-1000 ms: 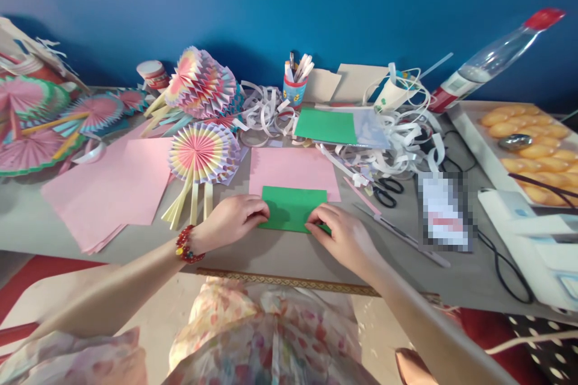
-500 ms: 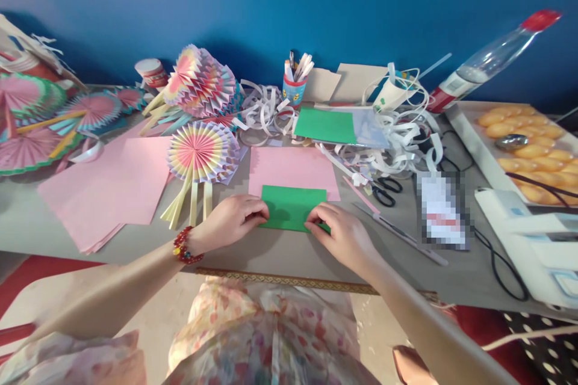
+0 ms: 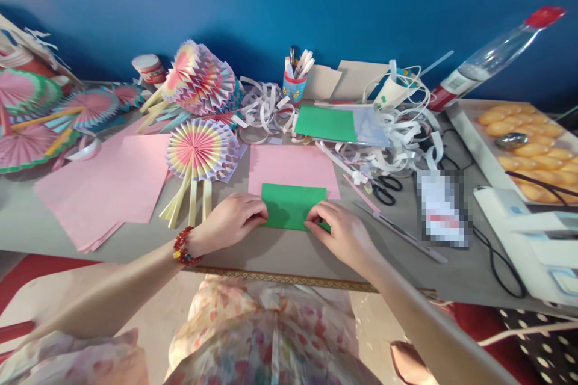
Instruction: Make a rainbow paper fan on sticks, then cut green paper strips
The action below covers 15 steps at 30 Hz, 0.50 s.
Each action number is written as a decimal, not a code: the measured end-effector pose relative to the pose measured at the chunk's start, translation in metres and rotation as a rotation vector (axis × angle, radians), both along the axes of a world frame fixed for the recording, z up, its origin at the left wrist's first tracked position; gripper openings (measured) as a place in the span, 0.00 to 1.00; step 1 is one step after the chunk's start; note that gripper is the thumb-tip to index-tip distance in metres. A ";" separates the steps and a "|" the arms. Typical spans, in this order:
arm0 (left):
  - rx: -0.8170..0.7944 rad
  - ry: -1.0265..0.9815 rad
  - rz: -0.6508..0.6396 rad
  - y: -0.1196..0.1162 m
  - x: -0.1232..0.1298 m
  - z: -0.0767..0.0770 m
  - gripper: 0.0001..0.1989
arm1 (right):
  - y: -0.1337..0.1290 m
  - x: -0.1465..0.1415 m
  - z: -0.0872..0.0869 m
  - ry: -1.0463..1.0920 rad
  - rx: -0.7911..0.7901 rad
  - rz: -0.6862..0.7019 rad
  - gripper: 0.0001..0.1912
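A small rectangle of green paper [image 3: 293,207] lies flat near the table's front edge, its upper part overlapping a pink sheet [image 3: 292,162]. My left hand [image 3: 238,216] pinches the green paper at its lower left side, fingers curled together. At the lower right side, my right hand [image 3: 336,222] has its thumb and fingers closed on the same paper. The edges under both sets of fingertips are hidden. Left of my left hand stands a pleated paper rosette [image 3: 197,147] with yellow strips hanging from it.
Pink sheets [image 3: 108,192] and folded paper fans [image 3: 93,109] cover the left side. Behind are a pen cup [image 3: 294,89], white paper strips [image 3: 264,107] and a green pad [image 3: 325,124]. Scissors [image 3: 386,189], a craft knife [image 3: 409,237], a tilted bottle [image 3: 492,60] and a tray [image 3: 465,132] sit rightward.
Both hands keep their grip on the green paper, almost unmoved. The whole view has shifted very slightly.
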State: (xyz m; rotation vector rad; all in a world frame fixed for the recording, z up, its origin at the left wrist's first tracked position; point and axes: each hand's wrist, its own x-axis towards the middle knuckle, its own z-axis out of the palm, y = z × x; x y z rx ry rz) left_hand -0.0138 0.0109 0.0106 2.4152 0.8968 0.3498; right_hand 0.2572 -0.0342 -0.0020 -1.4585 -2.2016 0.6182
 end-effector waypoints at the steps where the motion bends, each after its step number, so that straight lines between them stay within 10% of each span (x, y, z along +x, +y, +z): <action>1: 0.009 0.009 -0.005 0.000 0.000 0.000 0.08 | 0.000 0.000 0.000 0.000 0.003 0.000 0.06; 15: 0.051 0.039 -0.051 -0.002 -0.001 -0.003 0.10 | 0.000 -0.001 0.000 0.005 -0.017 0.000 0.07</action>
